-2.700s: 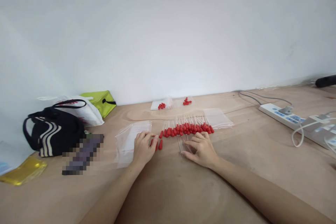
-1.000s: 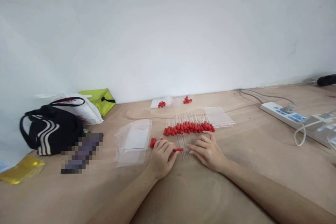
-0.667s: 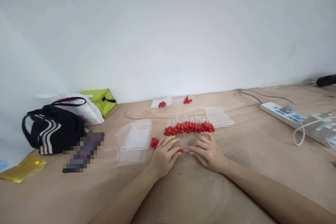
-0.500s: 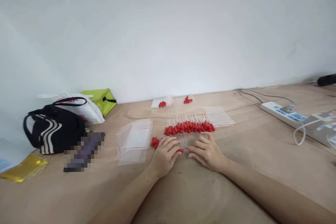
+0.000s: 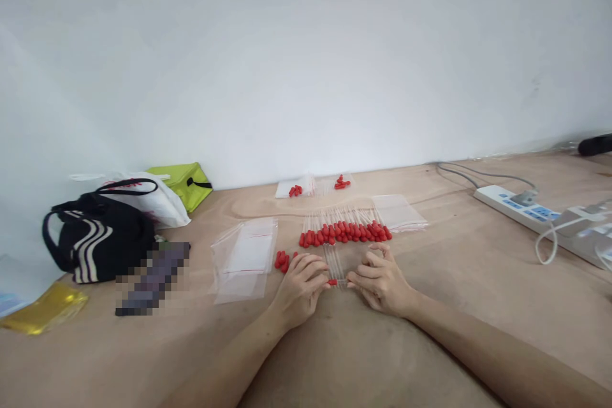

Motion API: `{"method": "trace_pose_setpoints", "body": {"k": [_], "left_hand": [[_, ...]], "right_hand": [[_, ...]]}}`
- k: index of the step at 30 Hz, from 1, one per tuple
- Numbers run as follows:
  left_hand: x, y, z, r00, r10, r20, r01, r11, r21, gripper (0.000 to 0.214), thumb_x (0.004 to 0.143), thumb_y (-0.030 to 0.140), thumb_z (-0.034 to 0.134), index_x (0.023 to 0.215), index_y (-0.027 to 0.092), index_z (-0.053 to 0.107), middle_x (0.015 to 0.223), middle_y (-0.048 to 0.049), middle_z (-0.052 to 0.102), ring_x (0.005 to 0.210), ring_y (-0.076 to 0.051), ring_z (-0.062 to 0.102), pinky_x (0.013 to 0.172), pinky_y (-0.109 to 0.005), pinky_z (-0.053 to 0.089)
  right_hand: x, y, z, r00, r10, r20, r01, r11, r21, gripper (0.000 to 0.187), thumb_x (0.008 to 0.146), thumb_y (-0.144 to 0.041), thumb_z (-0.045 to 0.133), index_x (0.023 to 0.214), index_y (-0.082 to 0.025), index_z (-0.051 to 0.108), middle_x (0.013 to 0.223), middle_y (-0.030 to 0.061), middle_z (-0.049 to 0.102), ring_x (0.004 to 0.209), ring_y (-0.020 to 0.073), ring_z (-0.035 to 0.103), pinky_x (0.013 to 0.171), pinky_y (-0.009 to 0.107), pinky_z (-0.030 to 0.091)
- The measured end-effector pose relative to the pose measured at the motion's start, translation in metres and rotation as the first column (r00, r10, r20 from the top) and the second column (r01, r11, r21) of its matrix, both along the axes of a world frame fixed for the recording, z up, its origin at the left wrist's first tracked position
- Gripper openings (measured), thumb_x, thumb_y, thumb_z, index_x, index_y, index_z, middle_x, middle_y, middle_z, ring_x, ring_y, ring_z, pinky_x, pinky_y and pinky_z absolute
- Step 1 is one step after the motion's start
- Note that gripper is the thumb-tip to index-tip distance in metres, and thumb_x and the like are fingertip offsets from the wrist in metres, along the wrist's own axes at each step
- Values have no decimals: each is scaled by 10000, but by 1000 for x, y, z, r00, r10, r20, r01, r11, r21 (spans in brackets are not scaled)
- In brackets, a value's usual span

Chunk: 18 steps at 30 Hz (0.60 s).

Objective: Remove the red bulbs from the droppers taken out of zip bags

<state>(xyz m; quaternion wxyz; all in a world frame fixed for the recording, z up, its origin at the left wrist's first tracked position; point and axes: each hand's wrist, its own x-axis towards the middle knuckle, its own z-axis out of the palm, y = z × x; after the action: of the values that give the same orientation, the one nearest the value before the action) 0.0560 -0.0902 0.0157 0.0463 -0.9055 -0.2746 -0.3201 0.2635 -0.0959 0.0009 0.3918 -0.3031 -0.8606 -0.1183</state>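
Note:
My left hand (image 5: 302, 285) is closed in a pinch on a small red rubber bulb (image 5: 333, 282), which points to the right. Facing it, my right hand (image 5: 377, 283) pinches a thin clear dropper tube (image 5: 341, 282) whose end meets the bulb, or nearly so. Beneath and just beyond the fingertips lie several loose clear tubes (image 5: 333, 256). A small heap of red bulbs (image 5: 282, 261) sits beside my left hand, partly hidden by it. Past both hands runs a dense row of droppers with red bulbs (image 5: 345, 231), bulbs toward me.
Clear zip bags (image 5: 248, 255) lie at left, and more bags (image 5: 399, 211) at right. Two bags with red-bulbed droppers (image 5: 296, 190) rest near the wall. A black bag (image 5: 102, 233), a lime-green bag (image 5: 194, 182) and a gold pouch (image 5: 45, 307) stand left; a power strip (image 5: 519, 205) is right.
My hands have shifted slightly toward me. The red bulb now shows farther out of my left fingers, lined up with the tube in my right hand.

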Motion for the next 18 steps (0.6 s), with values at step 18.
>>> {"method": "trace_pose_setpoints", "body": {"k": [18], "left_hand": [[-38,14,-2,884,384,266,-400,917,6,226,840,170,417,1016,176,558,889,-59,526,814,-139,552,712,-259,479]], "right_hand": [[11,9,-12,975,-211,-75,201,972,-121,192,812,-197,453,906,-200,619,619,1,583,642,132,455,789,328,271]]}}
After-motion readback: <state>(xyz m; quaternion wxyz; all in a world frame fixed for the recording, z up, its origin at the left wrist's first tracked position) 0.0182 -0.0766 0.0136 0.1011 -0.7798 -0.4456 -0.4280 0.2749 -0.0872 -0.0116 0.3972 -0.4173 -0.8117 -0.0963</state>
